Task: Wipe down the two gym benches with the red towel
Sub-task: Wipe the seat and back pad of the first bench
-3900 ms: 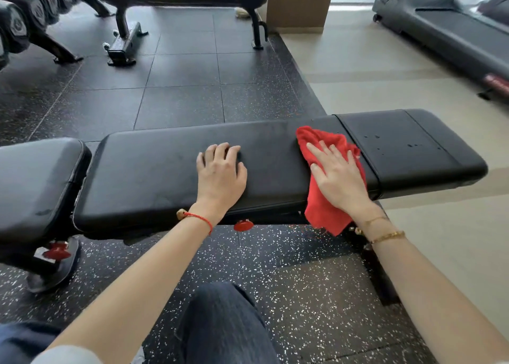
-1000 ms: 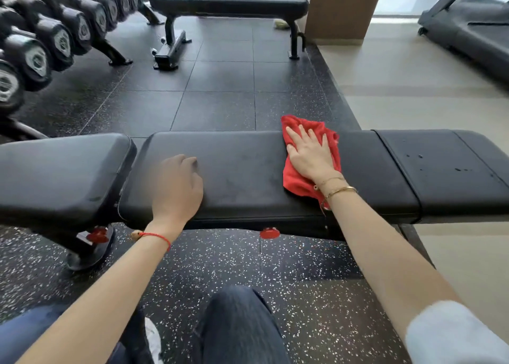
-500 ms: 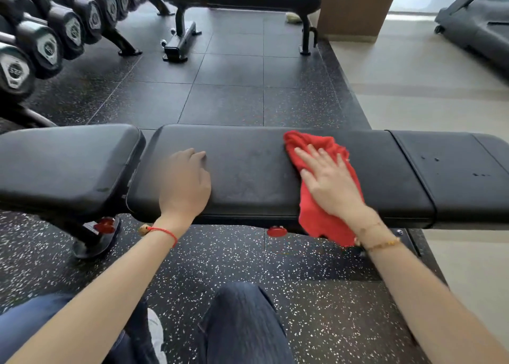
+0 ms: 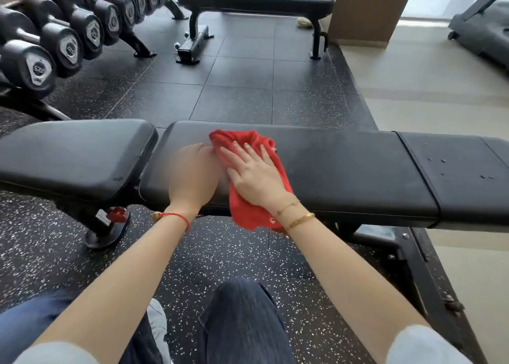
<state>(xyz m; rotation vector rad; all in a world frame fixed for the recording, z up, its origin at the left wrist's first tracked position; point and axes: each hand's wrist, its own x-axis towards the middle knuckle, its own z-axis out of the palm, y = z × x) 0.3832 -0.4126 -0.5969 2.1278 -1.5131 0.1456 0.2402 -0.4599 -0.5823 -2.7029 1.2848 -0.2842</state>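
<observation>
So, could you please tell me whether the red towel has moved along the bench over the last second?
Yes. The red towel has slid left along the near bench, toward the pad gap.

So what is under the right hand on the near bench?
The red towel lies under the right hand, spread on the near bench, one end hanging over the front edge. The pad directly beneath the towel is covered, so its state cannot be seen.

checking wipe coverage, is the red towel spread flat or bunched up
Bunched up: the red cloth towel lies crumpled in folds under the flat right hand, its lower end hanging over the black padded bench edge.
</observation>
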